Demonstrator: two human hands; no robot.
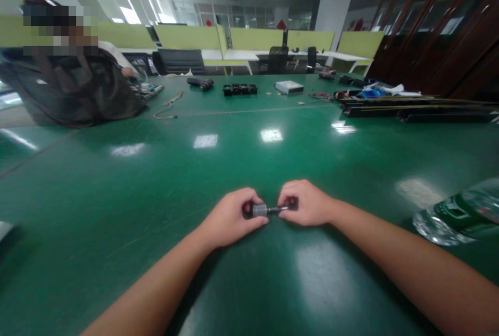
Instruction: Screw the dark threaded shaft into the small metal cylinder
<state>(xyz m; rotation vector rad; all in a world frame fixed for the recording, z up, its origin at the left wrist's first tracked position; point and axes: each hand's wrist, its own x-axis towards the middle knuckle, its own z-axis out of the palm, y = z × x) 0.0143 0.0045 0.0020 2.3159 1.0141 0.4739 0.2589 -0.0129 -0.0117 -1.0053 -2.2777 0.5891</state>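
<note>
Both my hands hold one small rod-shaped part (pixel 260 210) between them, just above or on the green tabletop. It has a grey cylinder with a dark end on the left and a thin shiny shaft leading to a dark end on the right. My left hand (pixel 234 217) is closed round the cylinder side, thumb along the near edge. Closed fingers of my right hand (pixel 306 202) pinch the shaft's far end. The part lies level, and the fingers hide some of both ends. Its exact kind cannot be made out.
A water bottle (pixel 460 214) lies at the right. Farther back are a black block-like part (pixel 239 89), a white box (pixel 289 87), a dark tool (pixel 200 83), a cord (pixel 168 105) and black rails (pixel 390 106). At the far left are a large dark bag (pixel 78 92) and a person.
</note>
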